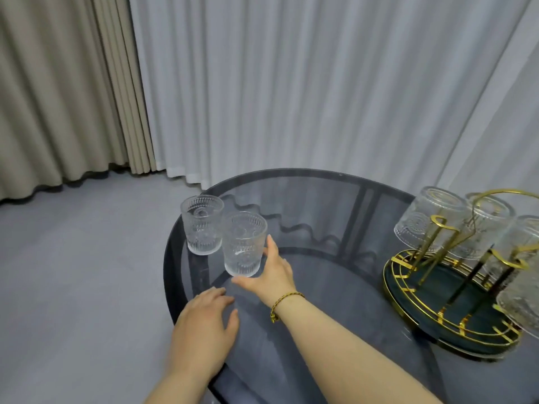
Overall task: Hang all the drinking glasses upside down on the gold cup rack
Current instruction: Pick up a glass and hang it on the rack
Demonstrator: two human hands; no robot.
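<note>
I count four glasses already upside down on the rack [455, 290] at the desk's [335, 316] right edge, though one is cut off. Two stand upright near the left edge: my right hand [269, 277] is wrapped around the near glass [243, 243], the far glass [201, 224] waits. My left hand [208, 319] rests open, empty.

Embossed clear glasses [244, 243]; glossy smoked-glass table [306, 205]; shiny gold-metal rack [455, 290].

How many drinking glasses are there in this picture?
6. Two stand upright on the glass table: the far glass and the near glass at the right hand. Four hang inverted on the gold rack. More may be hidden off-frame.
</note>
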